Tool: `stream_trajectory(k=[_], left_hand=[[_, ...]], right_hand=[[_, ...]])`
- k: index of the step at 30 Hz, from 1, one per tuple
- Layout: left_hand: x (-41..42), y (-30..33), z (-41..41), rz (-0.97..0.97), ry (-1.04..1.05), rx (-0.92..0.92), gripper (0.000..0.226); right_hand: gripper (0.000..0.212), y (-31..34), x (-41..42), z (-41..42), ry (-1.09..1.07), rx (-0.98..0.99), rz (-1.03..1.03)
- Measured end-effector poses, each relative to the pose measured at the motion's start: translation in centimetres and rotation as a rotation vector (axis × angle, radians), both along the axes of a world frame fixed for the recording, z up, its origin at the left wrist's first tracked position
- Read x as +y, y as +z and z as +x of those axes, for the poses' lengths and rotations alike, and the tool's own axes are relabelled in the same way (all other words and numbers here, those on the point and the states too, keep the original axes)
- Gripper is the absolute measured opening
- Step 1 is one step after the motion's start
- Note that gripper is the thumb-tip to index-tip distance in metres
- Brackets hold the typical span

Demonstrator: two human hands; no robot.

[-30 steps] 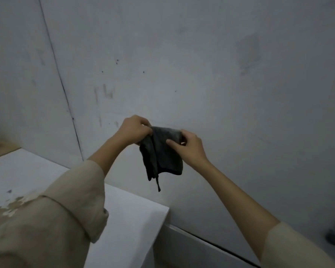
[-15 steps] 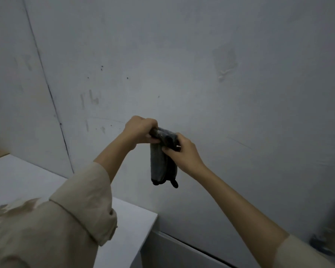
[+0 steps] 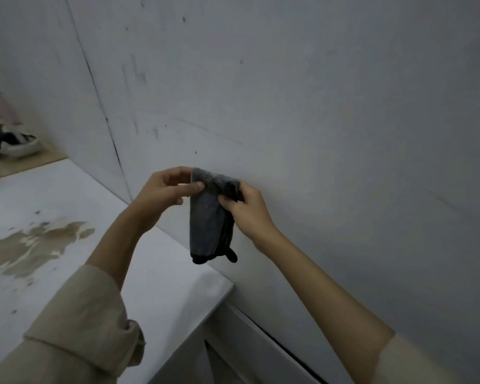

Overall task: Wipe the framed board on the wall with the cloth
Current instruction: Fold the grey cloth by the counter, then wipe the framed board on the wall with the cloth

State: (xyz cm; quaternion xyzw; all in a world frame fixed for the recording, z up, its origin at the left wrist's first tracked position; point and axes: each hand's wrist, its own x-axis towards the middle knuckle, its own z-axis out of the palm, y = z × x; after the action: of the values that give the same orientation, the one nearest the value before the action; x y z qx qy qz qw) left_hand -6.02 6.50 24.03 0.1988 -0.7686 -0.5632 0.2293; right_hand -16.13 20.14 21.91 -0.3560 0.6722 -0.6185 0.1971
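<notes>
A dark grey cloth (image 3: 208, 223), folded into a narrow strip, hangs in front of the pale wall (image 3: 316, 106). My left hand (image 3: 164, 192) pinches its top left corner between thumb and fingers. My right hand (image 3: 244, 209) grips the top right edge, fingers curled round the fold. The cloth's lower end dangles free above the table's corner. No framed board is in view; only the marked grey wall panel shows behind the cloth.
A white table (image 3: 155, 273) with a brown stain (image 3: 36, 242) lies below left, its corner near the wall. At the far left a bowl (image 3: 11, 144) sits on a wooden surface. A dark vertical seam (image 3: 106, 120) runs down the wall.
The cloth has gone from a wider hanging square to a narrow folded strip as my hands came closer together. The view has dropped and swung left, showing more of the table.
</notes>
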Motion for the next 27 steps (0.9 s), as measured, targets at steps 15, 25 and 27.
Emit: stream_trajectory(k=[15,25,27], left_hand=[[9.9,-13.3,-2.8,-0.195,0.061,0.545,0.022],[27.7,-13.5,0.8,-0.189,0.013,0.626,0.012],[31.0,-13.1,1.6,-0.19,-0.065,0.604,0.012]], right_hand=[[0.022,-10.1,6.8,-1.4,-0.054,0.252,-0.211],[0.02,-10.0,24.7,3.6,-0.171,0.485,-0.307],[0.021,-9.0,28.5,4.7,-0.202,0.529,-0.322]])
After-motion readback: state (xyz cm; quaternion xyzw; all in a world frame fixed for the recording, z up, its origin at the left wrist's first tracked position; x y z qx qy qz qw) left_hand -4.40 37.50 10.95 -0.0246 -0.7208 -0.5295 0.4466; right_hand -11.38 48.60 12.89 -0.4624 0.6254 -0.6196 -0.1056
